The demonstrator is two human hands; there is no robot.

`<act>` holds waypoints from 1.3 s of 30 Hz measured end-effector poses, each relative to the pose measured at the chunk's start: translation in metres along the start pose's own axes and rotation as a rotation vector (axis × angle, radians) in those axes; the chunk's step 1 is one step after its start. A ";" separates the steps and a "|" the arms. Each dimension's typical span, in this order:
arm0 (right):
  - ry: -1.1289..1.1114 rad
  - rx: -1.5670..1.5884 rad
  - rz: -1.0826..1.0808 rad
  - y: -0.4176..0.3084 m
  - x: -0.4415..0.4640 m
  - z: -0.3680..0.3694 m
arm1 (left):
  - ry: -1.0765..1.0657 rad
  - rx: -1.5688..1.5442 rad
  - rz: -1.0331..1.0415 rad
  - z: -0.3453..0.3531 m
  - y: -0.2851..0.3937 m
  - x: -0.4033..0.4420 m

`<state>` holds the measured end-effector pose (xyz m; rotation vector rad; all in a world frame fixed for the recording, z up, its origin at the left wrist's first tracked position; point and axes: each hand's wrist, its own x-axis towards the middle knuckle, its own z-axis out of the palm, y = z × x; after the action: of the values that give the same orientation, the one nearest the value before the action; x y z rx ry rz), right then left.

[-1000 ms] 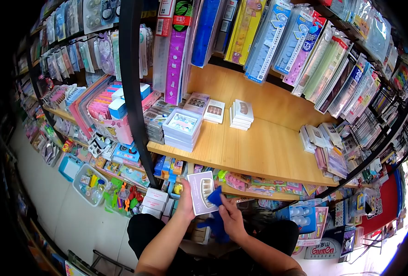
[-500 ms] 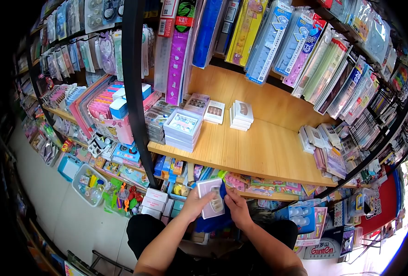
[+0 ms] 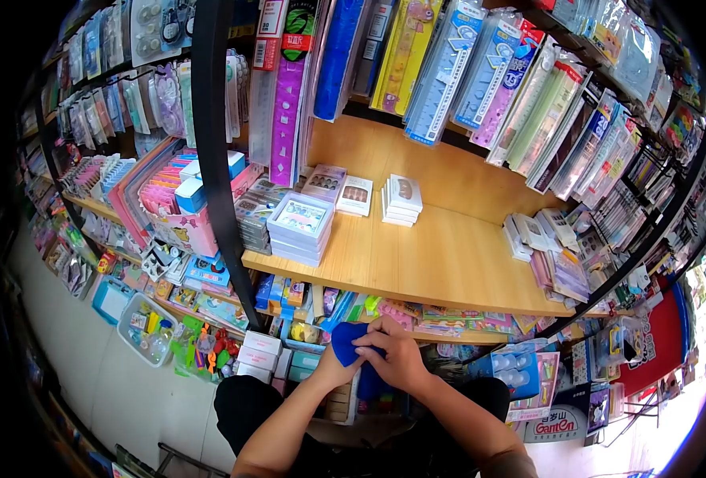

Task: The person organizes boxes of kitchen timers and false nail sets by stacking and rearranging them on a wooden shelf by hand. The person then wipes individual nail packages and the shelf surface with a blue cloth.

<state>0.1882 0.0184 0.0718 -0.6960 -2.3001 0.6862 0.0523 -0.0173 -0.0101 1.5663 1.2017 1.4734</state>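
Note:
A blue cloth (image 3: pixel 348 344) lies over my left hand (image 3: pixel 338 368), hiding most of its fingers. My right hand (image 3: pixel 391 355) pinches the cloth's right edge, touching the left. More blue cloth hangs below, between the hands and my knees. The pale boxed pack is out of sight; whether it is under the cloth cannot be made out. On the wooden shelf (image 3: pixel 440 263) ahead are a stack of white boxes with a clear tray (image 3: pixel 301 219), a white box (image 3: pixel 355 196) and a small stack of white boxes (image 3: pixel 402 199).
Packaged rulers (image 3: pixel 444 76) hang above the shelf. More packs (image 3: pixel 556 247) lie at its right end. A black post (image 3: pixel 213 135) rises at the left. Below are white boxes (image 3: pixel 259 350), a clear bin (image 3: pixel 147 328) on the floor and a blue box (image 3: pixel 512 370) by my right knee.
The pale boxed pack has gone from view, and the blue cloth now covers my left hand. My right hand has moved left and up onto it. The view has shifted slightly.

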 end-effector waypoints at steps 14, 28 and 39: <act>0.460 1.265 0.730 0.060 -0.007 -0.020 | -0.258 -0.756 -0.405 -0.009 0.002 -0.002; -0.253 1.076 0.729 0.015 -0.031 0.034 | 0.328 -0.977 -0.469 0.013 -0.005 -0.009; -0.278 0.752 0.734 0.037 -0.037 0.033 | 0.257 -0.829 -0.430 0.004 -0.003 -0.007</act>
<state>0.2004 0.0129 0.0112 -1.0975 -1.7265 1.9461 0.0562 -0.0221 -0.0165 0.5422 0.8080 1.5991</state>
